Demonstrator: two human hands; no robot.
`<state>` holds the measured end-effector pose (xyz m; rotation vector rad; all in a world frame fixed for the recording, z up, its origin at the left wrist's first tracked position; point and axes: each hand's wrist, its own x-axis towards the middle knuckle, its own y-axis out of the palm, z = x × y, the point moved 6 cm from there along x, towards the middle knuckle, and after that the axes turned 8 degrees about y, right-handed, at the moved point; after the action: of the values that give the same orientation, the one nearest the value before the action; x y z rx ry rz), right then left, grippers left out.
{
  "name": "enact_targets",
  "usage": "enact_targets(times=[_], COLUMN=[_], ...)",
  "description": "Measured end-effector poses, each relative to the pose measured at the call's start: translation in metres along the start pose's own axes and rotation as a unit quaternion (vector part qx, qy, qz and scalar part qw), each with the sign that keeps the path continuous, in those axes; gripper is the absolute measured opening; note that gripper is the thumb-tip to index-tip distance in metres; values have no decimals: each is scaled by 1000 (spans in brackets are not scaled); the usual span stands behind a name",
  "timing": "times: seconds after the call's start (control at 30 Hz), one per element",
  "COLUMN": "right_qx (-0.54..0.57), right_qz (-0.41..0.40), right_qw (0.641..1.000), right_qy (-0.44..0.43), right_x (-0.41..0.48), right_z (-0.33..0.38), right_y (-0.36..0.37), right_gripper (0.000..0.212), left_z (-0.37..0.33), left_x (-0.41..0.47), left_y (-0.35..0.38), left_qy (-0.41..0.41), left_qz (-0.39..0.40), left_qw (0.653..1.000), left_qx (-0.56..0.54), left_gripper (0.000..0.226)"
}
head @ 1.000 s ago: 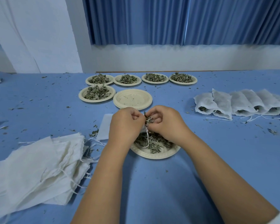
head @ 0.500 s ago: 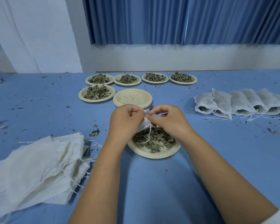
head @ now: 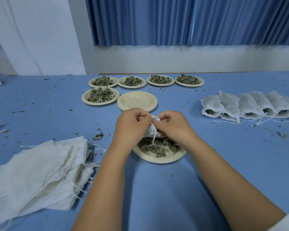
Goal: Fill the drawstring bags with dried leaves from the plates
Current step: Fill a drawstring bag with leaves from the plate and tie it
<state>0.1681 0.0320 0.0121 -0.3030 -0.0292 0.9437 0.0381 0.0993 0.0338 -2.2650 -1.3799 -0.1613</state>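
Observation:
A small white drawstring bag (head: 151, 130) hangs between my two hands over the near plate (head: 158, 158), which holds dried green leaves. My left hand (head: 132, 125) pinches the bag's left edge. From the other side, my right hand (head: 172, 125) grips its top edge with curled fingers. The bag's string dangles onto the leaves. A heap of flat white bags (head: 38, 174) lies at the left. Several bags with leaves showing at their mouths (head: 250, 107) lie in a row at the right.
Several plates of dried leaves (head: 100, 95) stand at the back of the blue table, beside a stack of bare plates (head: 137, 101). Leaf crumbs are scattered over the cloth. A white wall and blue curtain rise behind the table.
Both hands lifted slightly with the bag. The right hand, earlier putting leaves at the bag's mouth, now grips the bag's top edge.

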Motion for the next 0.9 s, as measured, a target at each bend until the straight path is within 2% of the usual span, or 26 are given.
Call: enact_targets(times=[0.07,0.13,0.23,0.37,0.47,0.6,0.67,0.8,0.9], right_qx=[66,142,155,113,56,-7,-37,-75,-142], right_qz=[80,164,203,146,103,38,27,72,54], right_qw=[993,971,961,979,991,999,999,994,988], right_qy=[54,99,109,88,60,20,8,14,-11], right_x=[1,-1,-3,0,1,2,2,0,0], right_z=[-2,-1,-2,-6,-6,-6,-5,2,9], right_y=[-1,-3,-3,2,5,7,7,-2,-20], right_gripper=[13,7,18,19,6,21,20,14,18], left_z=[3,6,7,4,0,-3,-1,6,11], left_x=[2,3,2,2,0,-3,-2,2,5], left_y=[-6,-9,-9,-6,-1,7,5,-8,-17], left_qy=[-6,-13,-16,-16,-11,1,0,-10,-13], left_qz=[-25,-43,-44,-26,6,55,43,-28,-70], left_qw=[1000,999,999,999,1000,998,999,999,997], left_qx=[8,4,1,-9,-9,0,9,13,0], left_gripper=[18,17,17,16,17,12,14,19,16])
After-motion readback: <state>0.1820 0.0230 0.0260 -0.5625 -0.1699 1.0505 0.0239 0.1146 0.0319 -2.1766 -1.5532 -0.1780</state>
